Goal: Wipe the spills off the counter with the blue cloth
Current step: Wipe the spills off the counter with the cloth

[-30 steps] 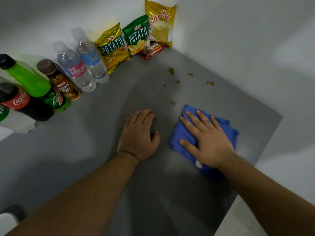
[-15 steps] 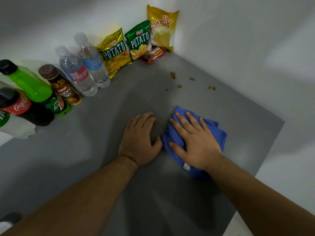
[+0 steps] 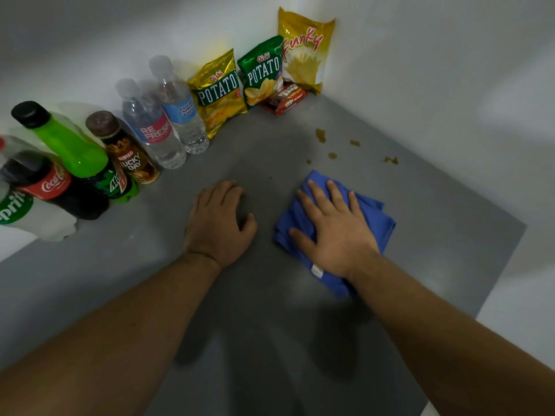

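We see the right hand (image 3: 333, 232) laid flat on the blue cloth (image 3: 377, 219), its fingers straight and slightly spread, pressing the cloth onto the grey counter (image 3: 300, 340). The cloth lies bunched on the right part of the counter, and a small white tag (image 3: 316, 271) shows at its near edge beside the wrist. The left hand (image 3: 219, 223) rests palm down on the bare counter near the cloth without touching it. Its fingers are loosely bent and it holds nothing.

Beyond the cloth, toward the corner of the walls, we note the brown spills (image 3: 320, 135). They are several small spots, all apart from the cloth.

Along the left wall stand a Sprite bottle (image 3: 18, 208), a Coca-Cola bottle (image 3: 51, 187), a green soda bottle (image 3: 78, 154), a coffee bottle (image 3: 129, 154) and two water bottles (image 3: 150, 130). Three snack bags (image 3: 219, 91) and a small red pack (image 3: 285, 99) fill the corner.
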Tool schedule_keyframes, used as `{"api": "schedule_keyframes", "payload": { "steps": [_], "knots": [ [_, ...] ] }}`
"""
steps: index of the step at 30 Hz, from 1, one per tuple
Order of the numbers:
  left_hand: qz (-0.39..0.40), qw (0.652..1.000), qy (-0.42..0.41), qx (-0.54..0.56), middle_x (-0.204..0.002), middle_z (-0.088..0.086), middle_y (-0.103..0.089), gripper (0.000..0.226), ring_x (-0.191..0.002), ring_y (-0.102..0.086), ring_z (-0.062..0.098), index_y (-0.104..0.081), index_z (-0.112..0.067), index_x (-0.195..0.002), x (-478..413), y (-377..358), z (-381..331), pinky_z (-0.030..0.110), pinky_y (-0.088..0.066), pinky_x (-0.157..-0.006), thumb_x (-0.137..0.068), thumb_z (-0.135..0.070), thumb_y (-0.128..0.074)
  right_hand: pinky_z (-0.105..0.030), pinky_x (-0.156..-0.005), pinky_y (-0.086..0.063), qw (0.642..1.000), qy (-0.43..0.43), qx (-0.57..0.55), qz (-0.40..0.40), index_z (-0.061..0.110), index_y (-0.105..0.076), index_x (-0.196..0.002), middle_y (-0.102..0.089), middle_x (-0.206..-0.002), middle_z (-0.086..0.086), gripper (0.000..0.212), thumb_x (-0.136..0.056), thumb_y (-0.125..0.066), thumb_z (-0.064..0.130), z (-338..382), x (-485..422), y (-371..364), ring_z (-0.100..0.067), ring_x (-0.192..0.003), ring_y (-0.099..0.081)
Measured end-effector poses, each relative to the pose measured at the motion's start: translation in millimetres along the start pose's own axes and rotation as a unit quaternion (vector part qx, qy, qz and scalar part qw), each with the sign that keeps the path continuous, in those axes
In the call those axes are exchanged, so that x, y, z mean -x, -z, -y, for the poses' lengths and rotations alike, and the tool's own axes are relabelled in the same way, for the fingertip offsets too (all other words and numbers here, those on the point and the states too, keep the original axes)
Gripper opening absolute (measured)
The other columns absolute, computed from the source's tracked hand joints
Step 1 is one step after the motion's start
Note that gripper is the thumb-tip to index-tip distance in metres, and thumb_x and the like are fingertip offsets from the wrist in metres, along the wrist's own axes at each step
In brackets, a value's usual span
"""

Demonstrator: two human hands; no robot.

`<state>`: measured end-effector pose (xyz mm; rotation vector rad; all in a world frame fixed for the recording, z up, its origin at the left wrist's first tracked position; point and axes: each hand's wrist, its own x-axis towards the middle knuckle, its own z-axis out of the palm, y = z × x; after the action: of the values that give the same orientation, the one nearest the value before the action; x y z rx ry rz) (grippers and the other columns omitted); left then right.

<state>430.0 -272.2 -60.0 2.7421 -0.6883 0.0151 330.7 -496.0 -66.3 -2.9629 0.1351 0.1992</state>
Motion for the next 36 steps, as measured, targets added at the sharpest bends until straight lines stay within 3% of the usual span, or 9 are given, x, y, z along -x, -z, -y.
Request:
{"api": "schedule_keyframes", "payload": {
  "steps": [3,5,9,14,18,21,26,31,36],
  "knots": [
    [-0.007,1.000,0.002,0.007,-0.146,0.006,-0.053,0.055,-0.133,-0.050,0.030,-0.058,-0.015,-0.132,0.4,-3.2,0.9,0.050,-0.039,-0.117,-0.087,-0.046,-0.051,-0.056,-0.129,-0.005,0.997,0.071,-0.005,0.002,0.036,-0.016,-0.166,-0.008,-0.175,0.009,0.081,-0.097,-0.024,0.077,-11.2,26.3,-2.8,-0.023,-0.162,0.000],
    [-0.009,1.000,0.002,0.016,-0.147,0.005,-0.053,0.054,-0.135,-0.049,0.028,-0.057,-0.016,-0.133,1.4,-3.5,1.9,0.049,-0.038,-0.118,-0.088,-0.046,-0.052,-0.056,-0.129,-0.009,0.997,0.075,-0.011,0.003,0.038,-0.020,-0.166,-0.014,-0.174,0.011,0.081,-0.096,-0.027,0.078,-27.0,32.7,-0.2,-0.020,-0.162,-0.005],
    [-0.013,1.000,0.006,0.010,-0.146,0.005,-0.053,0.053,-0.134,-0.048,0.029,-0.058,-0.015,-0.132,1.9,-2.7,0.6,0.048,-0.037,-0.117,-0.088,-0.043,-0.054,-0.056,-0.129,-0.002,1.000,-0.009,-0.004,0.002,0.039,-0.011,-0.166,-0.007,-0.175,0.011,0.083,-0.094,-0.016,0.079,-34.6,2.0,6.9,-0.021,-0.162,0.000],
    [-0.003,1.000,0.008,0.011,-0.148,0.008,-0.052,0.053,-0.137,-0.047,0.030,-0.057,-0.012,-0.135,2.5,-1.8,0.3,0.049,-0.035,-0.119,-0.089,-0.038,-0.057,-0.064,-0.127,0.000,0.995,-0.097,-0.001,-0.014,0.030,-0.008,-0.167,-0.001,-0.176,0.001,0.074,-0.101,-0.023,0.060,14.5,-50.4,3.3,-0.032,-0.161,0.004],
    [-0.009,1.000,0.009,0.028,-0.146,0.010,-0.054,0.051,-0.136,-0.049,0.031,-0.060,-0.010,-0.132,1.9,-3.2,1.8,0.048,-0.036,-0.118,-0.088,-0.035,-0.058,-0.057,-0.129,0.002,1.000,0.008,0.006,0.000,0.031,-0.010,-0.167,-0.002,-0.176,0.004,0.080,-0.097,-0.018,0.070,31.5,-30.3,-1.9,-0.029,-0.162,0.005],
    [-0.023,0.998,0.009,0.056,-0.143,0.009,-0.057,0.050,-0.134,-0.051,0.031,-0.062,-0.010,-0.128,2.1,-3.7,4.1,0.048,-0.036,-0.119,-0.086,-0.036,-0.052,-0.054,-0.130,-0.005,0.997,0.075,0.002,0.004,0.036,-0.019,-0.166,-0.012,-0.175,0.009,0.082,-0.095,-0.023,0.076,9.5,-11.3,0.2,-0.023,-0.162,-0.004],
    [-0.035,0.995,0.041,0.085,-0.145,0.008,-0.055,0.048,-0.137,-0.049,0.028,-0.060,-0.012,-0.129,-4.6,1.3,12.6,0.054,-0.029,-0.123,-0.086,-0.034,-0.059,-0.055,-0.129,-0.002,0.999,0.031,0.005,0.009,0.039,-0.012,-0.166,-0.008,-0.175,0.011,0.085,-0.090,-0.017,0.077,-14.1,-37.6,11.0,-0.022,-0.162,-0.002],
    [-0.031,0.996,0.061,0.052,-0.153,0.009,-0.048,0.051,-0.142,-0.044,0.028,-0.055,-0.012,-0.138,-18.5,15.4,33.9,0.049,-0.038,-0.119,-0.091,-0.033,-0.060,-0.062,-0.127,0.003,1.000,-0.028,0.009,0.010,0.033,-0.006,-0.167,0.000,-0.176,0.003,0.079,-0.098,-0.022,0.068,18.4,-81.8,9.3,-0.030,-0.161,0.005],
    [-0.027,0.997,0.063,0.029,-0.157,0.009,-0.047,0.049,-0.145,-0.043,0.028,-0.056,-0.010,-0.142,-23.4,17.8,55.7,0.045,-0.038,-0.120,-0.094,-0.024,-0.057,-0.059,-0.129,0.000,0.999,0.050,0.011,0.007,0.032,-0.010,-0.167,-0.003,-0.176,0.003,0.080,-0.097,-0.022,0.069,44.3,-61.6,4.8,-0.029,-0.162,0.003]
  ]
}}
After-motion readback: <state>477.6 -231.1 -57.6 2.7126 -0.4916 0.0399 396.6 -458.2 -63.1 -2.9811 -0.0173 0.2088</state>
